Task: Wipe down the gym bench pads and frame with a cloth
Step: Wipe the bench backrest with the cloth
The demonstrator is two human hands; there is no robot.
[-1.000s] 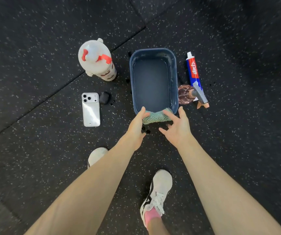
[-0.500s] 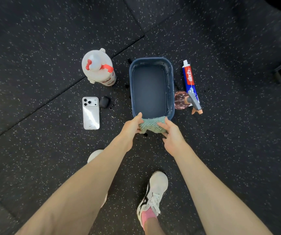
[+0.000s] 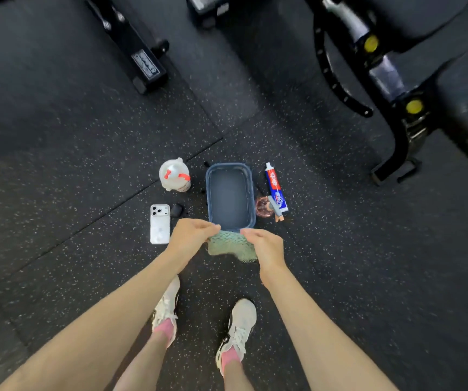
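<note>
While left hand (image 3: 190, 235) and right hand (image 3: 266, 246) each pinch the green cloth (image 3: 228, 245) | blue basin (image 3: 228, 165) just beyond

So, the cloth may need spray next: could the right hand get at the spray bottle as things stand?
Probably yes, once freed: the right hand pinches the green cloth with the left hand. The spray bottle stands on the floor beside the basin, ahead of that hand, nothing in between.

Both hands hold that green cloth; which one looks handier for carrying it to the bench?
Probably the right hand: it pinches the green knitted cloth too, and the black bench frame stands on its side.
</note>
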